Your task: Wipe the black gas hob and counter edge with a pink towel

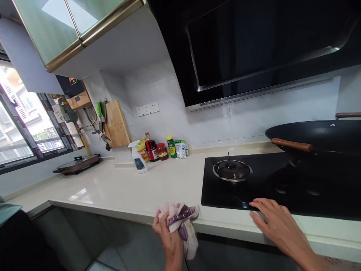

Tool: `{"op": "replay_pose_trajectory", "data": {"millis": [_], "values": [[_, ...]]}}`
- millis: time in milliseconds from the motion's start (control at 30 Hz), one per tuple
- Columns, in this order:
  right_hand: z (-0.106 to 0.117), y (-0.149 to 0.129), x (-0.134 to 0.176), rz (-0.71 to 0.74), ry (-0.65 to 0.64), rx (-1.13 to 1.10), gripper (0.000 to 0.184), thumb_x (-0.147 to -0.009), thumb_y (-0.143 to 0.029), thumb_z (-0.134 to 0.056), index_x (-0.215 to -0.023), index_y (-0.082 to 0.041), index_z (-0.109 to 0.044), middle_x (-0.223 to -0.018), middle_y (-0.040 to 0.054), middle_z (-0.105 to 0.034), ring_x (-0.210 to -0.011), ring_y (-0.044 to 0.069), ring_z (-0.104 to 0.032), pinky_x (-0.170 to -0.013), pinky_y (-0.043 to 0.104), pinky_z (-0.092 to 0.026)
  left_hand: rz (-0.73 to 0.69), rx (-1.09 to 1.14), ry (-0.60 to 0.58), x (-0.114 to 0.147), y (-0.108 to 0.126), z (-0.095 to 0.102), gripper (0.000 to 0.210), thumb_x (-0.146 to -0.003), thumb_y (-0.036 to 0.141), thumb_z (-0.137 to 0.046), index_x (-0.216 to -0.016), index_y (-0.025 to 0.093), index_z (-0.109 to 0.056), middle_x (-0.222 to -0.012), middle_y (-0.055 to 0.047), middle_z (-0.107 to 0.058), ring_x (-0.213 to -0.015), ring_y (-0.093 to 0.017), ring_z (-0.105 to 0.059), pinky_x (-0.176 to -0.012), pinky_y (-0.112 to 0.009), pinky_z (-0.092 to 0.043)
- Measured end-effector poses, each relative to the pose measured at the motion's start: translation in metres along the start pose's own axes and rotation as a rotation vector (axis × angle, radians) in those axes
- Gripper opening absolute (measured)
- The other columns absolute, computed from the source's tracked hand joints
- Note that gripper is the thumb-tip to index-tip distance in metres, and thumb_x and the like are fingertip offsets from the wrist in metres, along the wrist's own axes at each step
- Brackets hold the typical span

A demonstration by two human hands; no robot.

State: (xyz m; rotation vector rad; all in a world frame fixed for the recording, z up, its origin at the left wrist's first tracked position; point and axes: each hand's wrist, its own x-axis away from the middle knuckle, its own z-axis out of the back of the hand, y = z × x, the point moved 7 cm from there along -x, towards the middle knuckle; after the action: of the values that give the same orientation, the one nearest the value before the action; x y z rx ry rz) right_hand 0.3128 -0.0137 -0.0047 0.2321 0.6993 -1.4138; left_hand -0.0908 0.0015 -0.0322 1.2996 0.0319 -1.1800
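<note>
A white and purple cloth [182,217] is bunched in my left hand [168,239] at the counter's front edge. Part of the cloth hangs down over the edge. My right hand [278,223] holds nothing; its fingers are stretched out at the front rim of the black gas stove [222,195]. A bare burner [232,170] sits on the stove's left side, behind and left of that hand. Farther right a large black wok [316,133] with wooden handles rests on the stove.
On the white counter [107,192], a spray bottle [138,160], a dark sauce bottle [151,148], a red-lidded jar [162,151] and a green bottle [172,147] stand by the wall. An electric pan [77,165] is at far left. The range hood [254,49] overhangs the stove.
</note>
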Motion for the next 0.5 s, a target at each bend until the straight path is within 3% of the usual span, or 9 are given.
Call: {"op": "replay_pose_trajectory", "data": {"millis": [33, 100, 200, 267, 333, 400, 500], "values": [[0.000, 0.000, 0.000, 0.000, 0.001, -0.004, 0.045, -0.096, -0.054, -0.041, -0.119, -0.029, -0.071, -0.132, 0.0064, -0.066, -0.121, 0.028, -0.058, -0.093, 0.044, -0.044, -0.022, 0.029, 0.077, -0.012, 0.015, 0.008, 0.039, -0.089, 0.025, -0.044, -0.126, 0.025, -0.056, -0.148, -0.013, -0.036, -0.145, -0.028, -0.039, -0.120, -0.045, -0.037], [0.001, -0.001, 0.000, 0.007, 0.001, -0.007, 0.045, -0.097, -0.054, -0.041, -0.120, -0.029, -0.071, -0.132, 0.0064, -0.066, -0.121, 0.028, -0.058, -0.094, 0.044, -0.043, -0.127, 0.026, 0.053, -0.035, 0.051, 0.006, 0.039, -0.086, 0.025, -0.051, -0.123, 0.025, -0.061, -0.152, -0.011, -0.033, -0.148, -0.029, -0.033, -0.122, -0.046, -0.034], [0.002, -0.002, 0.001, 0.014, 0.000, 0.006, 0.045, -0.097, -0.053, -0.040, -0.120, -0.028, -0.070, -0.132, 0.0071, -0.066, -0.119, 0.028, -0.058, -0.093, 0.044, -0.043, -0.240, -0.095, -0.179, -0.055, 0.086, -0.024, 0.043, -0.077, 0.019, -0.061, -0.119, 0.024, -0.068, -0.149, -0.012, -0.043, -0.145, -0.032, -0.037, -0.119, -0.050, -0.036], [0.002, -0.003, 0.001, 0.019, 0.000, 0.016, 0.045, -0.097, -0.053, -0.041, -0.120, -0.028, -0.071, -0.132, 0.0074, -0.066, -0.119, 0.028, -0.058, -0.093, 0.043, -0.043, -0.267, -0.239, -0.396, -0.055, 0.091, -0.051, 0.044, -0.077, 0.020, -0.062, -0.120, 0.026, -0.070, -0.143, -0.013, -0.055, -0.141, -0.036, -0.043, -0.114, -0.057, -0.038], [0.002, -0.003, 0.001, 0.020, 0.003, 0.019, 0.045, -0.097, -0.053, -0.041, -0.120, -0.028, -0.071, -0.132, 0.0068, -0.066, -0.119, 0.028, -0.058, -0.093, 0.043, -0.043, -0.277, -0.365, -0.533, -0.050, 0.086, -0.068, 0.042, -0.083, 0.027, -0.060, -0.124, 0.027, -0.070, -0.141, -0.013, -0.060, -0.140, -0.040, -0.043, -0.109, -0.065, -0.039], [0.000, -0.001, 0.001, 0.014, 0.004, 0.020, 0.045, -0.097, -0.053, -0.041, -0.120, -0.029, -0.071, -0.132, 0.0061, -0.066, -0.120, 0.028, -0.058, -0.094, 0.043, -0.043, -0.293, -0.417, -0.566, -0.045, 0.082, -0.073, 0.044, -0.087, 0.032, -0.057, -0.129, 0.029, -0.067, -0.145, -0.012, -0.059, -0.143, -0.041, -0.039, -0.108, -0.067, -0.038], [-0.002, 0.001, 0.002, 0.007, 0.002, 0.026, 0.046, -0.097, -0.054, -0.041, -0.121, -0.028, -0.071, -0.132, 0.0063, -0.066, -0.122, 0.028, -0.058, -0.095, 0.043, -0.043, -0.311, -0.368, -0.581, -0.042, 0.077, -0.070, 0.047, -0.085, 0.033, -0.060, -0.132, 0.032, -0.065, -0.151, -0.008, -0.054, -0.147, -0.038, -0.036, -0.111, -0.062, -0.037]]}}
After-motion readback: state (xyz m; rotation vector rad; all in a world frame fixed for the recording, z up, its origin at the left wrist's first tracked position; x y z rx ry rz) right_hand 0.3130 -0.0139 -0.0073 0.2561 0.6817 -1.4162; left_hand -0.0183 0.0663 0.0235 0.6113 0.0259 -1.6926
